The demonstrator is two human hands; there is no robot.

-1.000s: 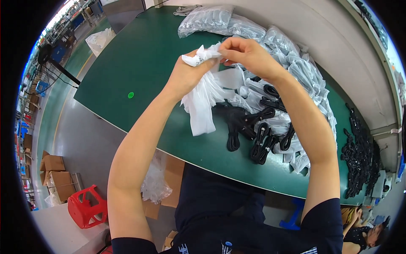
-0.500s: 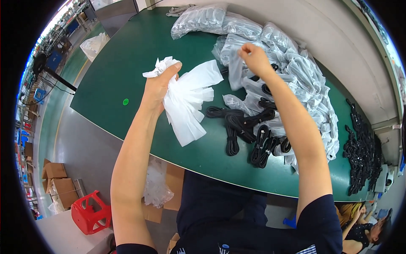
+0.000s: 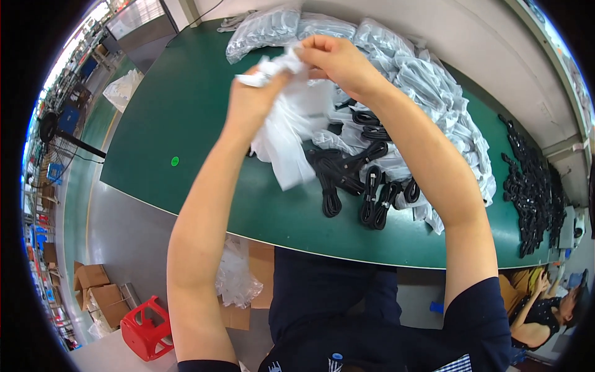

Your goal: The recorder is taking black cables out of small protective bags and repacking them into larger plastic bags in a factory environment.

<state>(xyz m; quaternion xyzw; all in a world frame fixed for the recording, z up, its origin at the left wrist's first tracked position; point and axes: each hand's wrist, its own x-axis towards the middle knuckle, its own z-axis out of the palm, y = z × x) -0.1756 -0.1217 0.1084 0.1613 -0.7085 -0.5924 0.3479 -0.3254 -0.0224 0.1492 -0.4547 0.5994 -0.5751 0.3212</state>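
My left hand [image 3: 253, 102] is closed around a bunch of thin white plastic bags [image 3: 282, 158], whose gathered ends stick out above the fist and whose loose ends fan downward. Against the gathered ends, the fingers of my right hand [image 3: 341, 62] pinch a translucent plastic bag [image 3: 317, 98], which hangs beside the bunch. Both hands are raised over the green table [image 3: 204, 111]. Below and to their right lie several coiled black cables [image 3: 331, 201], tied in bundles. Some of the fingertips are hidden by the plastic.
A heap of translucent bags with packed items [image 3: 427, 87] covers the table's back right. Fuller clear packs [image 3: 263, 34] line the far edge. Many black cable parts [image 3: 527, 192] lie at the far right. A red stool [image 3: 147, 328] stands on the floor. Another person [image 3: 539, 310] sits at right.
My right hand has moved left with the translucent bag and now meets the bunch in my left hand. The left hand has lifted slightly away from me and to the right.
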